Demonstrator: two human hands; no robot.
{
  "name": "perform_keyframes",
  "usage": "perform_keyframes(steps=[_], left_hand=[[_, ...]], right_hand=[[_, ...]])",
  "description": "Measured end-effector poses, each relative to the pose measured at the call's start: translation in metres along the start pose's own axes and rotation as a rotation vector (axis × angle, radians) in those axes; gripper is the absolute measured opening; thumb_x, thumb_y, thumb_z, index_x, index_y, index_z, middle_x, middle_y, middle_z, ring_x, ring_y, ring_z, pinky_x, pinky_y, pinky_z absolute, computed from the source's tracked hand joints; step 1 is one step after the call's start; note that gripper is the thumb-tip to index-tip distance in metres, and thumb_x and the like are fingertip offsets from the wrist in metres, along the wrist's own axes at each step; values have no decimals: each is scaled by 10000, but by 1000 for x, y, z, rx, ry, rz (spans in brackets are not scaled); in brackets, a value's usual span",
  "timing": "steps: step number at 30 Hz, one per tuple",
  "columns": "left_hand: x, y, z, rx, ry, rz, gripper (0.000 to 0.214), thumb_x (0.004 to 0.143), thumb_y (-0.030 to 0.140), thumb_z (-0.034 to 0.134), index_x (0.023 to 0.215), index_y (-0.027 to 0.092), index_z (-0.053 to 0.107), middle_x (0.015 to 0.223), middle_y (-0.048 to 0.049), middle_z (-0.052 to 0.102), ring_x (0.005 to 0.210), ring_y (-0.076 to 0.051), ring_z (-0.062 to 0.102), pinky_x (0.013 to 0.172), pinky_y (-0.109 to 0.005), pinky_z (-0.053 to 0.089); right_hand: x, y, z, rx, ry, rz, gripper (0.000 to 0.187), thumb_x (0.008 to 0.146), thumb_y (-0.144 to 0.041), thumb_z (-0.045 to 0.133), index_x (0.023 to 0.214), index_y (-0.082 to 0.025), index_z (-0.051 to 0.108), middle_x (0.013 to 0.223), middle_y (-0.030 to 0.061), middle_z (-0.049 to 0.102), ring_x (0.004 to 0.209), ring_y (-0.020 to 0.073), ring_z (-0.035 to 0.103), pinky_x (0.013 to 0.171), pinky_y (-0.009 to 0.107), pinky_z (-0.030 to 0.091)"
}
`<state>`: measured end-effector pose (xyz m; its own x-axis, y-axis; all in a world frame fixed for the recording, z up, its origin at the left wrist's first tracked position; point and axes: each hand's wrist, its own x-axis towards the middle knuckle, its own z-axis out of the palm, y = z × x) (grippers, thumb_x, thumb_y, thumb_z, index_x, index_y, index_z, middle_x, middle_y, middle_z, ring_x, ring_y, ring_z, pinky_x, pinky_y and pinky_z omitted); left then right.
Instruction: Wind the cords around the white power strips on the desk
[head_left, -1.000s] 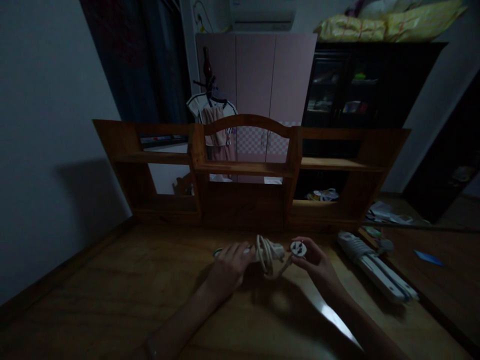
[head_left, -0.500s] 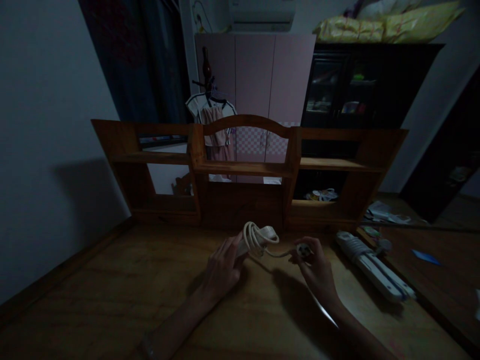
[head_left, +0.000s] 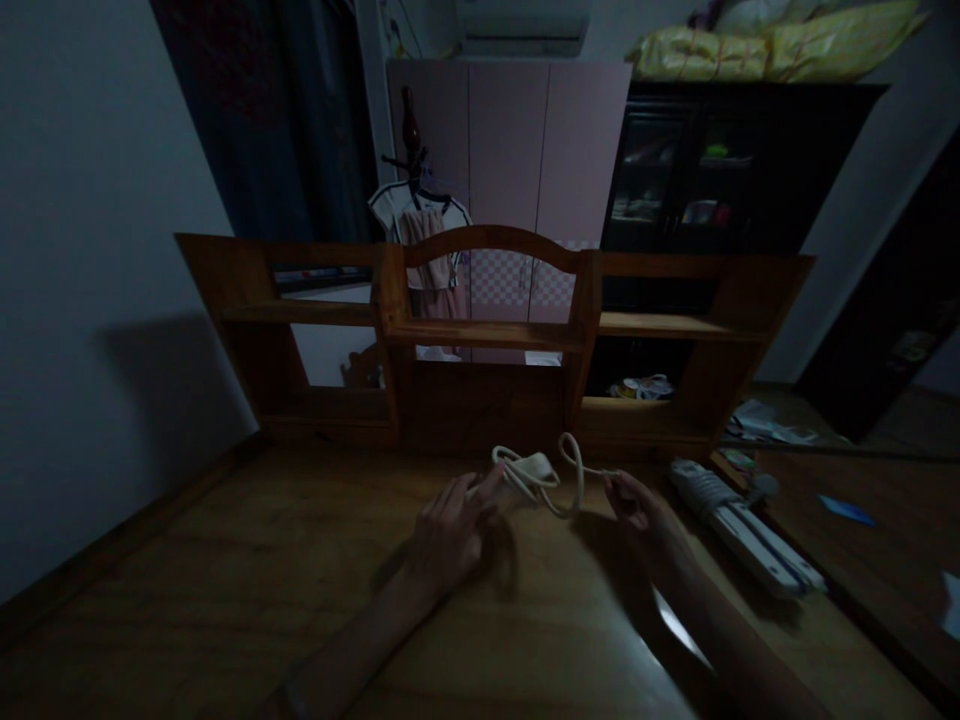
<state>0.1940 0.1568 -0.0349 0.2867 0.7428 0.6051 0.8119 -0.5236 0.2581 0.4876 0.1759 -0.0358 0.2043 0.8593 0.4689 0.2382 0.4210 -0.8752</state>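
My left hand (head_left: pixel 448 525) is closed around a white power strip (head_left: pixel 534 466) just above the wooden desk; the fingers cover much of it. A pale cord (head_left: pixel 579 480) lies in loose loops about the strip. One loop rises toward the right, and the cord's end runs into my right hand (head_left: pixel 636 508). The fingers of that hand are pinched on the cord at the plug, which they mostly hide. Right of this hand, a second white power strip (head_left: pixel 761 545) with its grey cord wound round one end rests on the desk.
A wooden shelf unit (head_left: pixel 487 335) stands along the back of the desk (head_left: pixel 300 560). The wall is at the left. Beyond the desk's right edge lies a lower brown surface with a blue packet (head_left: pixel 846 510) and papers on it.
My right hand has moved slightly right and turned, drawing a loop of cord off the bundle. The plug face that showed before is now hidden. The left hand stays nearly in place.
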Motion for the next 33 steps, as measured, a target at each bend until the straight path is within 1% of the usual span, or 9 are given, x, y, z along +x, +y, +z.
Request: perform_keyframes(steps=[7,11,14,17,20,22,24,27,33], left_hand=[[10,2,-6,-542,183,-487,656,878,350,521,1451,299,204,1399,-70,450,1210,-248,494,944,-339,410],[13,-9,3,-816,319,-610,610,843,371,582,1393,304,326,1424,-36,419,1271,-212,431,1028,-307,329],[13,-17,8,-985,312,-678,621,820,365,618,1377,294,354,1391,-37,460,1252,-198,449,1013,-283,341],[14,-19,8,-1132,245,-702,618,813,371,625,1369,273,374,1331,-50,516,1169,-200,523,936,-265,408],[15,-16,5,-1259,159,-701,602,790,378,646,1338,253,429,1269,-63,559,1014,-194,605,800,-240,478],[15,-12,2,-1325,116,-724,600,777,373,659,1324,249,448,1260,-69,558,920,-179,626,718,-230,503],[14,-7,-2,-1390,51,-760,627,779,370,656,1349,263,416,1286,-78,529,854,-173,629,654,-243,525],[12,2,-11,-1479,-60,-770,664,798,375,627,1395,297,346,1342,-93,469,821,-187,625,595,-285,553],[8,13,-32,-1670,-417,-677,737,837,372,561,1459,334,168,1115,-113,608,645,-167,627,509,-265,516]], right_hand=[[-4,-2,2,39,-72,39,296,726,-420,667,946,-222,669,1112,101,641,1023,256,609,907,417,495],[-2,2,5,153,-119,266,356,796,-439,585,1072,-216,618,1028,94,666,938,246,652,819,404,538],[-2,9,7,49,-153,283,438,813,-430,568,1188,-204,545,960,81,666,890,244,656,805,423,533],[-5,15,9,-278,-115,96,493,810,-408,566,1248,-190,508,1111,120,608,1057,295,575,892,509,467],[-11,8,14,-597,-27,-231,567,801,-339,585,1330,-194,444,1460,149,290,1344,348,259,1051,588,269],[-14,-3,18,-678,-34,-384,591,823,-266,556,1384,-210,378,1532,109,116,1395,325,127,1094,576,203],[-17,-15,24,-662,-98,-460,585,859,-201,491,1418,-235,320,1534,81,131,1395,282,160,1104,533,238],[-23,-24,32,-569,-232,-503,553,894,-156,414,1424,-271,304,1477,64,300,1336,226,322,1066,447,353],[-34,-17,43,-360,-414,-386,545,902,-169,411,1424,-275,296,1426,97,386,1130,186,542,850,327,520]])
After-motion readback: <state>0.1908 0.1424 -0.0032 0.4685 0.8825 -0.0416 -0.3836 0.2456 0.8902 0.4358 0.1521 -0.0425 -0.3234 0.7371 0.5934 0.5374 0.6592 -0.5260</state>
